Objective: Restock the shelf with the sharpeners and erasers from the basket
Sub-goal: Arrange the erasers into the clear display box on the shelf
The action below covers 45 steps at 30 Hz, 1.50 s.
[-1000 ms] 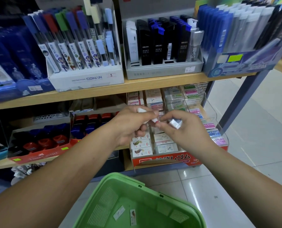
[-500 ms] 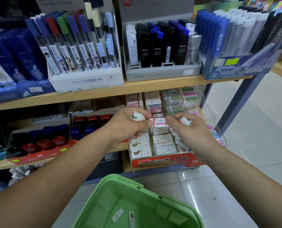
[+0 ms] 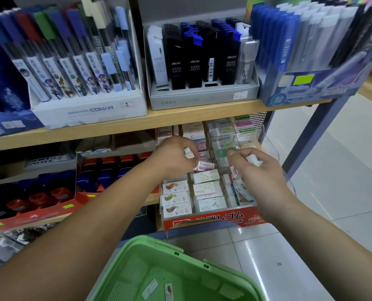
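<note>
My left hand [image 3: 176, 158] hovers over the red eraser display box [image 3: 211, 220] on the lower shelf, fingers curled round small white erasers [image 3: 188, 152]. A pink-labelled eraser [image 3: 204, 166] lies just below its fingertips, on the rows of boxed erasers. To the right, my right hand [image 3: 256, 172] holds a white eraser [image 3: 254, 160] and further small packs under its palm. The green basket [image 3: 137, 253] sits low in front of me, with two small packs [image 3: 159, 288] on its bottom.
Trays of lead refills [image 3: 202, 61] and pencil packs [image 3: 83, 61] fill the upper wooden shelf [image 3: 180, 118]. Red and blue sharpeners [image 3: 50, 192] stand in a red tray at lower left. A grey shelf post [image 3: 306, 144] and tiled floor [image 3: 343, 170] lie to the right.
Both hands moved apart and deeper over the eraser box. The pink-labelled eraser that was held between the fingertips now lies on the box's rows.
</note>
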Each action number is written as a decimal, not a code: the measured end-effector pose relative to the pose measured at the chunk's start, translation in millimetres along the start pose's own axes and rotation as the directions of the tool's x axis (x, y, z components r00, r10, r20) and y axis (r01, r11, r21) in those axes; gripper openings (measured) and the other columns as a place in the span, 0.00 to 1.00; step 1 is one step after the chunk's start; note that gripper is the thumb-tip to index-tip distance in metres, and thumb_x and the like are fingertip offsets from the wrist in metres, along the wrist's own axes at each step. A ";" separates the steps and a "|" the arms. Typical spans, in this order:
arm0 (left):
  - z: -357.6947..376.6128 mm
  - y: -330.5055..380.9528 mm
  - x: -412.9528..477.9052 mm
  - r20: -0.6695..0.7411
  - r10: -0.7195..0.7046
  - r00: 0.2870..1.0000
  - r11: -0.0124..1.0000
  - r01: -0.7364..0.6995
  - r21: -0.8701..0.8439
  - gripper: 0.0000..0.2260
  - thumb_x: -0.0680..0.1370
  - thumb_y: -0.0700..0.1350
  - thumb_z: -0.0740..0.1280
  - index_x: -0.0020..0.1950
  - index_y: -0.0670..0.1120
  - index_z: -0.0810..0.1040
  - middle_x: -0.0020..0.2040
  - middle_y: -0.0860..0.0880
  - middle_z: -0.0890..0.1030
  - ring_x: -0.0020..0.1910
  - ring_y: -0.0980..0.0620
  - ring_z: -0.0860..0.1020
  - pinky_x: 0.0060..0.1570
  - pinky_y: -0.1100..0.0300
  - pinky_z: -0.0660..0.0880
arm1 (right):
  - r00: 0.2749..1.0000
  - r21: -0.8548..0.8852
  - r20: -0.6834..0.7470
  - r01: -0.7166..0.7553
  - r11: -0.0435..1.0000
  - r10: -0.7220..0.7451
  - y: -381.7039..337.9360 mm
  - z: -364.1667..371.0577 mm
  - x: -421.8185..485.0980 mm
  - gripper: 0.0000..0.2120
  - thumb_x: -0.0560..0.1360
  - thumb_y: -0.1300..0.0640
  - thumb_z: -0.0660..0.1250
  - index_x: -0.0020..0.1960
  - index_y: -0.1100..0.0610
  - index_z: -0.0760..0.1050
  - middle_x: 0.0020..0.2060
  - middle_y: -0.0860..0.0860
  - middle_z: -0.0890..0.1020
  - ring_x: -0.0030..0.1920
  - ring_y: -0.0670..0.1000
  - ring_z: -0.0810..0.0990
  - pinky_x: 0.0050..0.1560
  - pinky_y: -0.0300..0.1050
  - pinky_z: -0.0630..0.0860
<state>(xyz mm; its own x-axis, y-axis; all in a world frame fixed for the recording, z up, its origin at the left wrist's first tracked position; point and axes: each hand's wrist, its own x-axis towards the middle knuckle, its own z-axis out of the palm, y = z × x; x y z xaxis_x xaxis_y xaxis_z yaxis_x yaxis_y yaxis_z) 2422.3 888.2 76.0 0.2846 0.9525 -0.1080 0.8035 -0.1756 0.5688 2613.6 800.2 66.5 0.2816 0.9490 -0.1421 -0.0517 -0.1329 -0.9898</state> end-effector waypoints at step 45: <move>-32.4 -46.0 -41.5 -0.165 -0.149 0.975 0.912 0.071 -0.403 0.05 0.82 0.46 0.69 0.56 0.56 0.81 0.57 0.52 0.81 0.51 0.56 0.80 0.45 0.66 0.78 | 0.991 -0.072 0.130 -0.019 0.997 0.028 1.0 61.7 -10.9 0.09 0.78 0.51 0.75 0.49 0.58 0.84 0.44 0.48 0.87 0.35 0.35 0.80 0.36 0.31 0.73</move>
<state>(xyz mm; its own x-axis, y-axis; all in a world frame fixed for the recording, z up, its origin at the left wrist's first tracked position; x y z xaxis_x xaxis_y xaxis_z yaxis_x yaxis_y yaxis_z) 2356.7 864.8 80.7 0.0719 0.9959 -0.0558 0.5427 0.0079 0.8399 2551.3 807.4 67.7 0.1532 0.9739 -0.1673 0.0116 -0.1711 -0.9852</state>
